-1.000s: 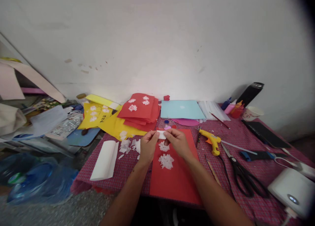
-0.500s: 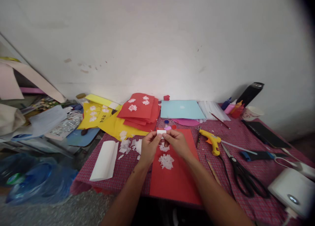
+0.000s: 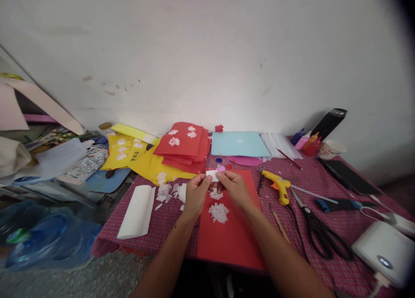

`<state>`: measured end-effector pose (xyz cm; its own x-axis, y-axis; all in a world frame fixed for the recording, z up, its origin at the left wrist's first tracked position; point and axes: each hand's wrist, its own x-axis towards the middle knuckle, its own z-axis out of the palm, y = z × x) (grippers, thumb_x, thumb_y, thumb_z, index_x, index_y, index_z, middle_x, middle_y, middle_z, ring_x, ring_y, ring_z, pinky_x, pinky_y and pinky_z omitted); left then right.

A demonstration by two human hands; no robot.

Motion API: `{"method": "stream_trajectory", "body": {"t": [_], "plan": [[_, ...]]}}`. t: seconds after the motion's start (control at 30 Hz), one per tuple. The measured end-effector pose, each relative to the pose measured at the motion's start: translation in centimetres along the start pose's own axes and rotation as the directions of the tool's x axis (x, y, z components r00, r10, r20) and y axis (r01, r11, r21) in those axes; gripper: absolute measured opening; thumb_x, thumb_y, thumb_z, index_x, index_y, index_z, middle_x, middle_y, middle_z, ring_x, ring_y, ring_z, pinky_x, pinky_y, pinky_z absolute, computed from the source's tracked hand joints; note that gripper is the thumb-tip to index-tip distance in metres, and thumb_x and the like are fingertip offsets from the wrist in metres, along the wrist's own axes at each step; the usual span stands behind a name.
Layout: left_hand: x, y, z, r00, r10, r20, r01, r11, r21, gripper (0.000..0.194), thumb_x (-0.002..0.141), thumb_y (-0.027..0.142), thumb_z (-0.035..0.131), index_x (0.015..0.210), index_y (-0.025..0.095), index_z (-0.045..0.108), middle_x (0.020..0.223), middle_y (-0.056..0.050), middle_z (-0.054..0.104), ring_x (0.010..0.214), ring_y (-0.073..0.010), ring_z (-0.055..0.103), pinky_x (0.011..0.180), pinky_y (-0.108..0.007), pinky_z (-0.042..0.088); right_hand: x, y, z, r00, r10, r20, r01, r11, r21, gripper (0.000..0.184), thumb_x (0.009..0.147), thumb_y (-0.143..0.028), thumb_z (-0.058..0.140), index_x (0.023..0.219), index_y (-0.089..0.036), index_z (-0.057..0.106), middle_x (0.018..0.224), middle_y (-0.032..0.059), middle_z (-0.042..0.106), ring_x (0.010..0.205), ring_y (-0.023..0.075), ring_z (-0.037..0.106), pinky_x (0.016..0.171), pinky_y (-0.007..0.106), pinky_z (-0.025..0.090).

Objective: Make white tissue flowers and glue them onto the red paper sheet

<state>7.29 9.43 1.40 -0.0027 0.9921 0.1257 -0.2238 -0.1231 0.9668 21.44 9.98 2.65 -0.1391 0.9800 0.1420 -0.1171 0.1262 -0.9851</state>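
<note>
Between both hands is a small piece of white paper (image 3: 212, 174), pinched by the thumbs and fingers. My left hand (image 3: 197, 193) grips its left side, and my right hand (image 3: 236, 188) grips its right side. Below them lies a red sheet of card (image 3: 231, 241). White torn-paper flowers (image 3: 218, 213) sit on the card, one of them partly hidden under my fingers. Torn white scraps (image 3: 164, 193) are scattered to the left of my left hand, close to a folded white sheet (image 3: 136, 212).
Right of the card are a yellow glue gun (image 3: 279, 184), black-handled scissors (image 3: 324, 233), a blue-black cutter (image 3: 340, 204) and a white power bank (image 3: 384, 250). Behind lie stacked red cards (image 3: 181, 146), yellow sheets (image 3: 158, 168) and a light blue sheet (image 3: 240, 144). Paint bottles (image 3: 306, 142) stand at the back right.
The white paper between my fingers now shows slightly wider and tilted, its right end raised. Both hands stay in nearly the same place, still pinching it.
</note>
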Motion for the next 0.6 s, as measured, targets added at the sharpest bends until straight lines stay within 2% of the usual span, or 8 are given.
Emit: {"method": "stream_trajectory", "body": {"t": [0.27,0.47,0.6], "plan": [[-0.02,0.15,-0.13,1.0,0.023,-0.02,-0.022,0.998,0.053,0.032,0.087,0.044,0.065,0.071,0.016,0.064,0.064,0.001,0.06,0.06,-0.0114,0.053,0.061,-0.024,0.043,-0.05,-0.08,-0.14,0.999,-0.017,0.027,0.014,0.995,0.103,0.033,0.089,-0.046,0.066,0.072,-0.018,0.065,0.061,0.0008,0.064,0.05,0.0127,0.055,0.051,0.024,0.041],[-0.05,0.35,0.0,0.999,-0.004,-0.042,0.006,0.999,0.039,0.032,0.087,0.044,0.065,0.072,0.015,0.063,0.063,0.0,0.06,0.06,-0.0113,0.053,0.06,-0.023,0.043,-0.19,-0.51,-0.18,0.999,-0.006,0.049,0.0,0.994,0.11,0.015,0.081,-0.031,0.066,0.076,-0.018,0.069,0.063,0.0009,0.065,0.052,0.0135,0.056,0.053,0.025,0.042],[-0.03,0.25,0.07,0.999,-0.007,-0.038,0.007,1.0,0.004,0.033,0.088,0.045,0.064,0.072,0.016,0.063,0.064,0.0,0.061,0.058,-0.0115,0.054,0.059,-0.023,0.044,-0.35,-1.0,-0.05,0.998,-0.006,0.067,0.0,0.997,0.079,0.012,0.079,-0.029,0.067,0.075,-0.018,0.067,0.065,0.0011,0.065,0.053,0.0134,0.054,0.054,0.026,0.043]]}}
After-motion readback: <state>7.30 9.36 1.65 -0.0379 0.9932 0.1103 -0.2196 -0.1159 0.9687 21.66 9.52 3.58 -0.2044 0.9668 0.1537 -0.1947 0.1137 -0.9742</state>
